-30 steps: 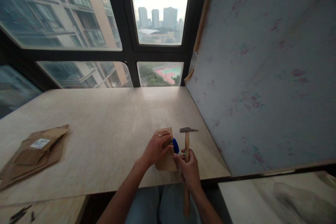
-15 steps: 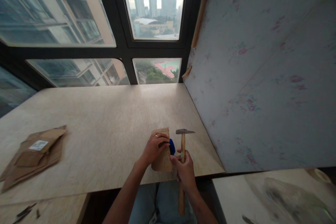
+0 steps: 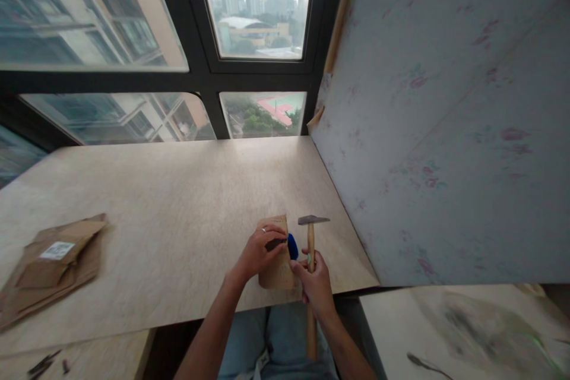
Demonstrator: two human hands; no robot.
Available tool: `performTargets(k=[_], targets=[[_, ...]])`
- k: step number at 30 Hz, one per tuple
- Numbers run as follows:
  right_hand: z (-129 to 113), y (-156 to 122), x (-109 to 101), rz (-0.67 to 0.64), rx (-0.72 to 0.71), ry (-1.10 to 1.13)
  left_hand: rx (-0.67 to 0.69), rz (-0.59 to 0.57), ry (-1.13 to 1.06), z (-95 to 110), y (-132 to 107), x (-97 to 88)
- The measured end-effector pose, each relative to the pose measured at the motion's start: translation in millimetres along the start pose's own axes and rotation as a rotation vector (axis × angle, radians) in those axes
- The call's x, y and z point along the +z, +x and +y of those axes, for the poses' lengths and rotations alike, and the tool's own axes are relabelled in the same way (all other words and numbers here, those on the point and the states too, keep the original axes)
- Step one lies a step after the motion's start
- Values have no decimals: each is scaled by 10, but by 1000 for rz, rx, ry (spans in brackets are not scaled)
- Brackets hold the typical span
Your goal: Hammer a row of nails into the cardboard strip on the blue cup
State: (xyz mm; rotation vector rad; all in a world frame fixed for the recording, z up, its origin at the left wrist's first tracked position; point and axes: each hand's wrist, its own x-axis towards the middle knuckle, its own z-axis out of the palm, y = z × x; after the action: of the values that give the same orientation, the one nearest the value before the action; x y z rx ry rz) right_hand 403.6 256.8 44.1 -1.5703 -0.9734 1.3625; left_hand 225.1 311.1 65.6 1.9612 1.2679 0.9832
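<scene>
A small brown paper packet (image 3: pixel 276 273) lies near the front edge of the pale wooden table (image 3: pixel 178 208). My left hand (image 3: pixel 260 249), a ring on one finger, is curled over the packet's top and presses on it. A blue object (image 3: pixel 293 246) peeks out at the packet's right side, between my two hands. My right hand (image 3: pixel 315 285) is closed round the wooden handle of a small hammer (image 3: pixel 310 249). The hammer stands upright, its metal head above the table just right of the packet.
A stack of brown paper envelopes (image 3: pixel 48 261) with a white label lies at the table's left. A floral-patterned board (image 3: pixel 445 130) leans along the right side. Dark-framed windows (image 3: pixel 205 77) stand behind the table. Small dark pieces (image 3: pixel 42 363) lie on a lower surface, bottom left.
The view has tilted and shifted slightly. My hands, the packet and the hammer keep nearly the same pose; the hammer stays upright.
</scene>
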Motion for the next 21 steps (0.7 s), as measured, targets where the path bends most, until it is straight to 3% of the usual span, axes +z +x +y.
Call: performTargets(k=[15,21], targets=[[-121,-49,18,14,12,-28,37,21,-7,-137,-20,30],[-215,-126,-146,-9,-41,-142,32,63,9,-140,-30,40]])
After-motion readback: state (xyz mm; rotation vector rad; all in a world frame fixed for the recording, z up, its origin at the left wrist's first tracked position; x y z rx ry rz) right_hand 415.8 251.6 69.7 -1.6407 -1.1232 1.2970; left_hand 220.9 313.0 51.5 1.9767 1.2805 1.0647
